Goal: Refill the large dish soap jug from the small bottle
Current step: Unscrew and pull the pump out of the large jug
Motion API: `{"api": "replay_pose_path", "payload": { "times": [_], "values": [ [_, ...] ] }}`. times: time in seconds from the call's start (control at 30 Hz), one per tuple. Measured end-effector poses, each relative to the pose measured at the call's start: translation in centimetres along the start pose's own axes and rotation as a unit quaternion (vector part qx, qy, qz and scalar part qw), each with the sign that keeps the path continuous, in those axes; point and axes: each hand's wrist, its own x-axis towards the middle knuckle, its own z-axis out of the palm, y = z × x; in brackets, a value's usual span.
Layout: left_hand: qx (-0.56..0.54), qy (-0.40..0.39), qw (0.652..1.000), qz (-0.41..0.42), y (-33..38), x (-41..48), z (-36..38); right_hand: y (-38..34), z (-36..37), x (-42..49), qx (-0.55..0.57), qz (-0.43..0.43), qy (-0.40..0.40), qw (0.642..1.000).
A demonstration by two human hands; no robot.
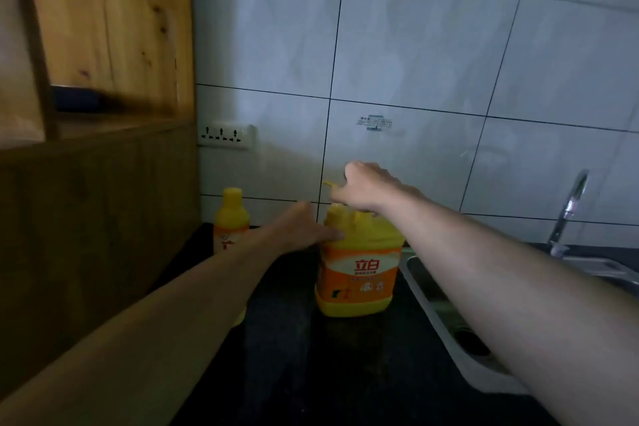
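Observation:
The large yellow dish soap jug with an orange label stands upright on the dark counter, near the tiled wall. My right hand is curled over its pump head at the top and grips it. My left hand lies against the jug's left shoulder, fingers touching the yellow plastic. The small yellow bottle with its cap on stands upright to the left, close to the wooden cabinet; my left forearm hides its lower part.
A wooden cabinet rises at the left of the counter. A steel sink with a tap lies to the right of the jug. A white wall socket sits above the small bottle.

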Motion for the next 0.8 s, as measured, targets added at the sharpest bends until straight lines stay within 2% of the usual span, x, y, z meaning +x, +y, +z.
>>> {"api": "replay_pose_path", "payload": {
  "times": [0.07, 0.17, 0.43, 0.63, 0.8],
  "values": [
    [-0.003, -0.013, 1.000, -0.017, 0.0, 0.0, 0.3, -0.2, 0.6, 0.6, 0.004, 0.003, -0.003, 1.000],
    [-0.094, -0.057, 0.994, -0.015, -1.1, 1.1, 1.4, -0.4, 1.9, 1.2, 0.015, 0.015, -0.018, 1.000],
    [-0.260, -0.087, 0.961, 0.033, -1.2, 2.5, 3.2, -0.2, 4.0, 2.4, -0.017, 0.030, 0.031, 0.999],
    [-0.326, -0.081, 0.942, 0.015, -1.8, 2.5, 4.6, -0.3, 3.8, 3.4, 0.002, 0.022, -0.004, 1.000],
    [-0.335, -0.070, 0.940, 0.008, -2.1, 2.5, 4.5, -0.7, 3.5, 3.8, -0.006, 0.011, -0.026, 1.000]
  ]
}}
